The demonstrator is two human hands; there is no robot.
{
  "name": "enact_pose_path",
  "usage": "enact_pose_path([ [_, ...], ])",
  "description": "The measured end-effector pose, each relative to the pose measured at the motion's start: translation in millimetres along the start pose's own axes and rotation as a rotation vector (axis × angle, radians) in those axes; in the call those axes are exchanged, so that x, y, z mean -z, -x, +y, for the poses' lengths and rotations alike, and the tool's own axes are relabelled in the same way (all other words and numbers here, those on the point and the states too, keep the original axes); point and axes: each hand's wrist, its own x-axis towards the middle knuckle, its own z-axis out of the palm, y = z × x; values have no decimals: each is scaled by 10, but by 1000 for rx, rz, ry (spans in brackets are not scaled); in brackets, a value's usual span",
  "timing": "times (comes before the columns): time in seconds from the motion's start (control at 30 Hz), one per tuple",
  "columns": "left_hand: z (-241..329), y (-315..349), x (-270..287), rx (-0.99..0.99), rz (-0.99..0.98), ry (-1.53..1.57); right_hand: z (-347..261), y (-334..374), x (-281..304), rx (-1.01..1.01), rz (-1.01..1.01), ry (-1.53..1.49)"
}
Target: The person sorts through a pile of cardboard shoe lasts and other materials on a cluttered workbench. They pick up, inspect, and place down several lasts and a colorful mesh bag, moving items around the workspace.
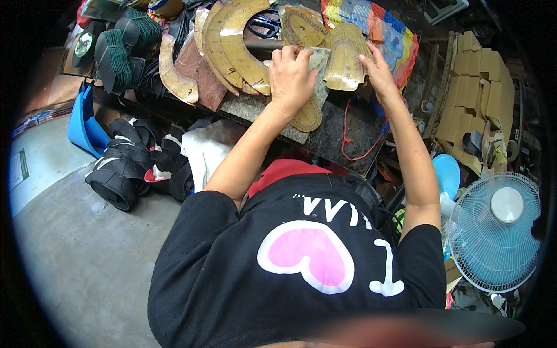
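My left hand is closed over the worktable, fingers curled in a pinch; what they hold, if anything, I cannot make out. Under and beside it lie a grey flat piece and a yellowish rounded template. My right hand grips the right edge of a yellowish sole-shaped template with a dotted outline, thumb on its face. Behind it rests another marked oval template. Several large curved templates are stacked left of my left hand, near dark-blue-handled scissors.
Black rolls tied with green cord stand at the far left. Below them are a blue plastic holder and black curved pieces. A red string hangs at the table's front. Cardboard pieces and a fan are at right.
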Motion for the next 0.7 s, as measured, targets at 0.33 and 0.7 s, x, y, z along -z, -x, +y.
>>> enact_pose_path([
  [0.33, 40, 96, -109, -112, -25, 231, -131, 208, 12, 23, -19, -97],
  [0.7, -198, 8, 4, -34, 46, 321, -302, 279, 720, 40, 297, -268],
])
